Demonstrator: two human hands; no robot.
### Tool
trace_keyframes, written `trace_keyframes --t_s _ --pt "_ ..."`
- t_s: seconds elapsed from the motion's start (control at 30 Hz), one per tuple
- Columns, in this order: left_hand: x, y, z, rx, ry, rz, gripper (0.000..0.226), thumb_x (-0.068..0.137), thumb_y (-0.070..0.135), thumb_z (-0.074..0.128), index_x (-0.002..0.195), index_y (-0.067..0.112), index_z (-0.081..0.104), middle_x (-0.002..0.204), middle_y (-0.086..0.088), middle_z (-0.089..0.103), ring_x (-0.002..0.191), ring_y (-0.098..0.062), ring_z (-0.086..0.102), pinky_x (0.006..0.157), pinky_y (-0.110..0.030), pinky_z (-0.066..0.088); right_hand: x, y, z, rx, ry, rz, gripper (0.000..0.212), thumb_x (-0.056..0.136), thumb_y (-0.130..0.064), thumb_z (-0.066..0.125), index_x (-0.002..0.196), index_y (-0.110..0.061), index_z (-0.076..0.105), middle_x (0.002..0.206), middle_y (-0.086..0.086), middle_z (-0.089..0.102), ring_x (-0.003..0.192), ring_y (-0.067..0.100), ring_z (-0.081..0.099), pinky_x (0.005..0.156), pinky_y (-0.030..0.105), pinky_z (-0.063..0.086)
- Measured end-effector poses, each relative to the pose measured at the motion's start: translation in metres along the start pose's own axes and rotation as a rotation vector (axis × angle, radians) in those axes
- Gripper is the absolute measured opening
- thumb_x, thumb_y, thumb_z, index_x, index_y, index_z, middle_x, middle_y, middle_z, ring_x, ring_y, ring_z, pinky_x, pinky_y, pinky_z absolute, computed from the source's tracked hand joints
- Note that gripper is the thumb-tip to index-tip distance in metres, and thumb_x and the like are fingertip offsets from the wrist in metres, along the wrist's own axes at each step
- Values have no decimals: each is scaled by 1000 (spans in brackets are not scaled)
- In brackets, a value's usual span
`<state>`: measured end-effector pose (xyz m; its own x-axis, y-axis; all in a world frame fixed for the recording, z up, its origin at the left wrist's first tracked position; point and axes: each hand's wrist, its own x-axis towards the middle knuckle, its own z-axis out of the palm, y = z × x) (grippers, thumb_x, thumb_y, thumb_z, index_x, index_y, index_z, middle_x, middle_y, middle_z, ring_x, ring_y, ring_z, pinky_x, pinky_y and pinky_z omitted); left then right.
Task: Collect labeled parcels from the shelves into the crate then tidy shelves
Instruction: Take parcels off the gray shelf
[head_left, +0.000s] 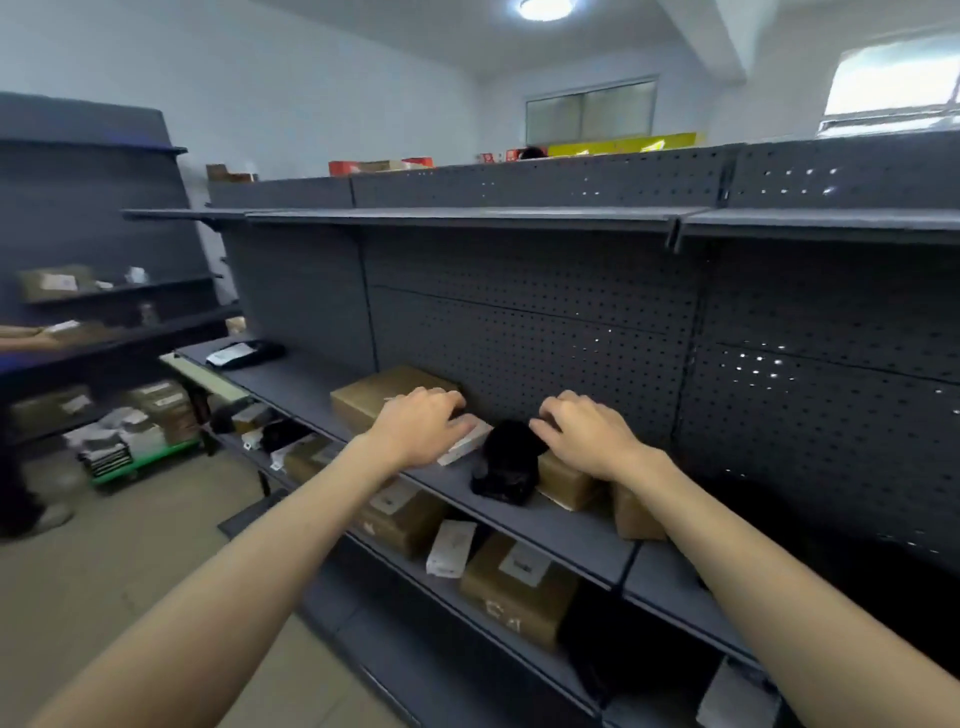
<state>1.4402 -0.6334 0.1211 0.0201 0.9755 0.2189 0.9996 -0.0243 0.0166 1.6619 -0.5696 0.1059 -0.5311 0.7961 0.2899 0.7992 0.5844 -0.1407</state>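
On the dark middle shelf (545, 525) my left hand (423, 428) lies over a flat white box (465, 441), fingers curled at its far edge, beside a brown carton (374, 392). A black bag parcel (509, 462) sits between my hands. My right hand (587, 434) rests with bent fingers on a small brown carton (563, 480); another brown carton (634, 514) stands just to its right. Whether either hand actually grips is unclear.
The shelf below carries labeled brown cartons (519, 587) and a white packet (451, 548). A black labeled parcel (244, 354) lies at the shelf's left end. A green cart (140, 457) piled with parcels stands on the floor at left, near another shelving unit (93, 312).
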Motion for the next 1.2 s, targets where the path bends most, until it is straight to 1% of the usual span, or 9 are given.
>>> trace_keyframes --t_s 0.17,0.27,0.37,0.47,0.57,0.67,0.77,1.0,1.2 --pt "-25 -79 5 0 2 -115 46 102 53 40 127 20 57 130 -5 63 119 -28 58 89 -43 50 41 -70 33 9 -43 -94 34 102 -39 37 112 -15 58 119 9 56 107 30 55 84 42 42" --pt "-32 -114 13 4 5 -159 46 101 54 39 127 21 58 128 -6 64 118 -28 59 88 -42 49 63 -100 47 1 -68 -146 37 103 -38 37 116 -12 58 123 10 55 109 32 54 86 42 42" --pt "-35 -141 19 8 -1 -205 45 102 53 40 121 17 59 124 -8 64 116 -29 58 86 -41 48 87 -124 61 3 -90 -194 40 103 -40 36 120 -12 57 126 11 54 112 33 53 91 44 42" --pt "-34 -170 27 11 -22 -243 47 102 53 40 125 16 58 124 -8 63 118 -29 57 88 -43 50 113 -145 77 -11 -88 -235 42 103 -43 35 122 -12 57 126 11 55 112 33 55 90 44 44" --pt "-26 -206 36 20 -24 -274 49 102 54 40 132 19 56 129 -6 62 119 -28 58 89 -42 51 143 -164 98 -1 -82 -275 39 104 -41 36 118 -12 57 123 11 56 110 33 56 86 43 43" --pt "-6 -245 44 41 -42 -296 48 102 55 40 133 22 56 130 -4 62 120 -27 57 88 -41 49 181 -179 120 28 -64 -284 39 103 -42 36 120 -13 57 123 10 57 109 32 57 85 42 44" --pt "29 -277 47 51 -67 -282 47 102 52 41 132 20 56 129 -5 61 120 -28 57 88 -41 48 221 -187 137 36 -51 -274 41 103 -42 35 121 -14 57 124 11 57 109 32 58 86 42 46" --pt "125 -331 55 94 -78 -195 48 103 51 38 134 18 54 132 -8 60 123 -30 54 96 -44 48 320 -175 179 60 -63 -159 38 104 -40 35 119 -13 57 124 10 57 113 31 55 90 42 42" --pt "178 -376 96 71 -159 -143 50 103 52 38 139 19 51 133 -8 58 123 -29 53 94 -43 47 363 -170 221 57 -139 -98 37 103 -40 35 115 -13 58 120 11 57 109 30 55 89 42 42"
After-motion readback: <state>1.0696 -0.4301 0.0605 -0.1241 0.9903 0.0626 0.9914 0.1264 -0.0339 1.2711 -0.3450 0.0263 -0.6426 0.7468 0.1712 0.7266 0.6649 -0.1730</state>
